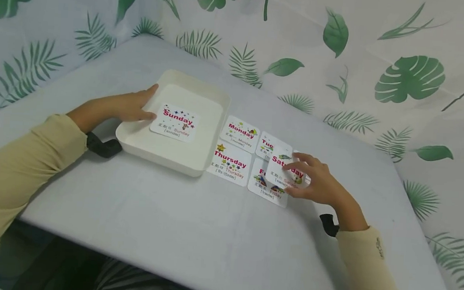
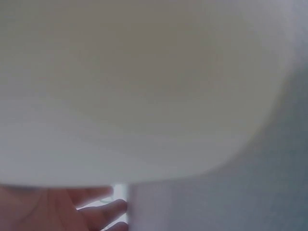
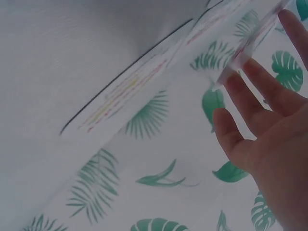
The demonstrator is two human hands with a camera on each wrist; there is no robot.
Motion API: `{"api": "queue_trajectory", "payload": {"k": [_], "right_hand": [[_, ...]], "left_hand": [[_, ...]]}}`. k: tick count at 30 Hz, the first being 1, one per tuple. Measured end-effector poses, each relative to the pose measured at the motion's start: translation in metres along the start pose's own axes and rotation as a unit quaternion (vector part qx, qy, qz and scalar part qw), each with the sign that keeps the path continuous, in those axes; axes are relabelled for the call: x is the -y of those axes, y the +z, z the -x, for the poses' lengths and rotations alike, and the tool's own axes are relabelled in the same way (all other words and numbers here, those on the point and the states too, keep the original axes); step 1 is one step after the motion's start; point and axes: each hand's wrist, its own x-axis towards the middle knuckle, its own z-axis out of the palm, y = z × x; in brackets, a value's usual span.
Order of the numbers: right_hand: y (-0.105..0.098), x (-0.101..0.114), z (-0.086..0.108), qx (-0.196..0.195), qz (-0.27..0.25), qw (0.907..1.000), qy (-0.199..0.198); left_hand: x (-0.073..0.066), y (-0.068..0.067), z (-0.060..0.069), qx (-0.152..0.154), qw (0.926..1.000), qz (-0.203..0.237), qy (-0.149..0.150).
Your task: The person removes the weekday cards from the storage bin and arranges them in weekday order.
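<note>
A white tray (image 1: 202, 130) holds the Sunday card (image 1: 177, 130). Over the tray's left side lies my left hand (image 1: 132, 105), its fingers extended and its thumb tip at the card's left edge; whether it touches the card I cannot tell. The left wrist view shows part of that hand (image 2: 62, 209) beneath the blurred tray wall. My right hand (image 1: 314, 176) pinches the Saturday card (image 1: 280, 174) by its right side, raised over the Friday card (image 1: 266, 196) and partly covering the Tuesday card (image 1: 265, 149). In the right wrist view this card appears nearly edge-on.
Right of the tray lie the Monday card (image 1: 238, 136) and, nearer me, the Thursday card (image 1: 230, 165), with the tray's edge close against them. The white table (image 1: 163, 229) ends at a leaf-patterned cloth (image 1: 356, 64) behind.
</note>
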Motion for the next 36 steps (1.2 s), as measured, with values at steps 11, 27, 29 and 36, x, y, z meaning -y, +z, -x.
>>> {"api": "queue_trajectory", "payload": {"k": [11,27,29,36], "right_hand": [[0.006,-0.033,0.057,0.019,-0.008,0.9991,0.037],[0.002,-0.040,0.063,0.070,-0.020,0.9958,0.056],[0.003,-0.040,0.064,0.077,-0.022,0.9947,0.064],[0.003,-0.035,0.064,0.086,-0.032,0.9924,0.082]], "left_hand": [[-0.003,-0.001,-0.003,-0.004,0.9999,-0.003,0.015],[-0.002,-0.002,0.000,-0.001,0.9999,0.011,0.012],[-0.002,0.000,0.000,0.000,0.9999,0.011,0.008],[0.000,0.003,0.000,-0.002,0.9999,0.013,0.006]]}}
